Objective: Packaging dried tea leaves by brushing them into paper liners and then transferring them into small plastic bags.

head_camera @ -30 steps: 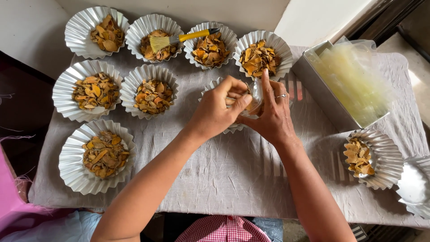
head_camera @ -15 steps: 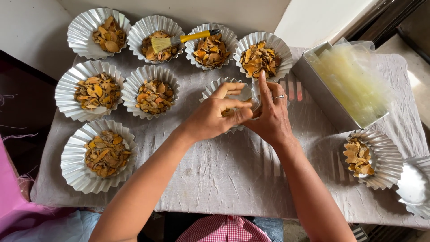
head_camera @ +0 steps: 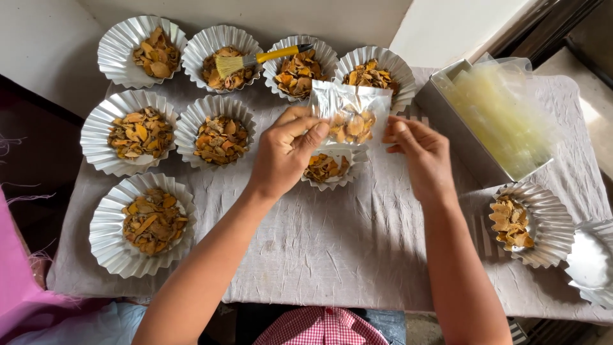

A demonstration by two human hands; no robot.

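fingers (head_camera: 316, 131) of both hands pinch clear pouch (head_camera: 351, 115) w/ orange chips, upright, long axis side-to-side.

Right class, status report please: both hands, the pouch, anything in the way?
Left hand pinching clear pouch. Right hand at its other edge. Pouch holds dried slices, raised over fluted tin. Nothing between.

A table (head_camera: 332, 255) under a creased grey cloth (head_camera: 357, 223) carries fluted foil cups (head_camera: 102, 223) of dried orange chips, mostly upper left, and a metal tray (head_camera: 447, 121), perhaps of clear bags, upper right.
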